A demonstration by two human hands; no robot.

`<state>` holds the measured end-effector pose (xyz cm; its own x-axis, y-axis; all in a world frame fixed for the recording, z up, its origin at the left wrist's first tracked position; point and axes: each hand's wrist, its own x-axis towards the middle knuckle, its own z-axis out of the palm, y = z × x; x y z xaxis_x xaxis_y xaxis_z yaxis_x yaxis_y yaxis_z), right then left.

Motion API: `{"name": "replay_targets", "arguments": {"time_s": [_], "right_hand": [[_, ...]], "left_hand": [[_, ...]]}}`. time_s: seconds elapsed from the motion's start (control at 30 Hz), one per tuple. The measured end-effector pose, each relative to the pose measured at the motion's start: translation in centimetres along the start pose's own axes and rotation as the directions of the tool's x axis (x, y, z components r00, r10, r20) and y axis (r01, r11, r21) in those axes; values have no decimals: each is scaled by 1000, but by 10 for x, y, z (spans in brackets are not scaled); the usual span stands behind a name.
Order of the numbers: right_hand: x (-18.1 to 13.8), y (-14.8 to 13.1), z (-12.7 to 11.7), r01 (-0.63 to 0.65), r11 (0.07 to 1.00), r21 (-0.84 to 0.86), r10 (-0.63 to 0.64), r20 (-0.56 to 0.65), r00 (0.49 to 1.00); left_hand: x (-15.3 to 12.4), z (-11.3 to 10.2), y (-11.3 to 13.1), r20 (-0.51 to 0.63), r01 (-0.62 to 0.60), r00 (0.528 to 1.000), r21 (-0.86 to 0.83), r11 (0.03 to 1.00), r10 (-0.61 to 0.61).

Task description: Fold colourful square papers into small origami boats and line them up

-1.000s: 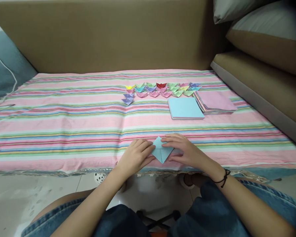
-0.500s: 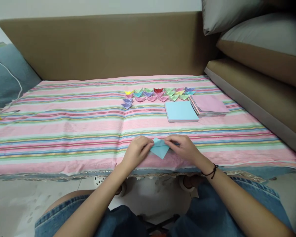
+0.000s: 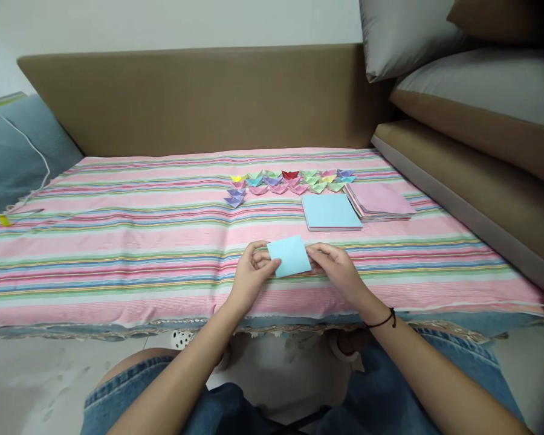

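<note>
A small light blue folded paper [image 3: 291, 255] is held just above the striped cloth [image 3: 118, 241] near its front edge. My left hand [image 3: 250, 275] pinches its left side, fingers closed on the edge. At the paper's right side my right hand [image 3: 335, 270] grips it too, a black band on that wrist. Behind them lies a stack of light blue paper squares [image 3: 330, 211], with a pink-topped stack [image 3: 379, 200] to its right. Several small folded paper figures [image 3: 290, 180] in many colours sit in rows further back.
The cloth covers a low surface in front of a brown padded back [image 3: 199, 96]. Brown and grey cushions [image 3: 471, 121] are piled at the right. A grey-blue cushion with a white cable [image 3: 13, 151] lies at the left. My knees in blue denim are below.
The blue paper showed as a pointed, diamond-like fold lying on the cloth; now it shows a flat square face lifted between both hands. The view has tilted upward.
</note>
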<state>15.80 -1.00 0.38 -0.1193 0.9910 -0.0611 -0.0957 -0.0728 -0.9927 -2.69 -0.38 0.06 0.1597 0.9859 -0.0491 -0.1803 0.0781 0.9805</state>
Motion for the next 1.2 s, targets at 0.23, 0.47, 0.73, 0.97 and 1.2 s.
{"name": "replay_targets", "arguments": {"time_s": [0.23, 0.47, 0.73, 0.97, 1.2], "right_hand": [[-1, 4, -1, -125, 990, 61, 112, 185, 976], [-4, 13, 9, -102, 994, 26, 100, 79, 992], [-9, 16, 9, 10, 994, -111, -8, 17, 1000], [-7, 21, 7, -33, 986, -165, 48, 91, 995], [-8, 22, 9, -12, 987, -162, 26, 85, 996]], "left_hand": [[0, -9, 15, 261, 112, 955, 124, 986, -141], [-1, -8, 12, 128, 222, 965, 68, 973, -229], [3, -7, 4, 210, 166, 955, 212, 963, -210], [6, -6, -1, 229, 165, 944, 289, 943, -235], [-5, 2, 2, 212, 91, 965, 294, 952, -157]]}}
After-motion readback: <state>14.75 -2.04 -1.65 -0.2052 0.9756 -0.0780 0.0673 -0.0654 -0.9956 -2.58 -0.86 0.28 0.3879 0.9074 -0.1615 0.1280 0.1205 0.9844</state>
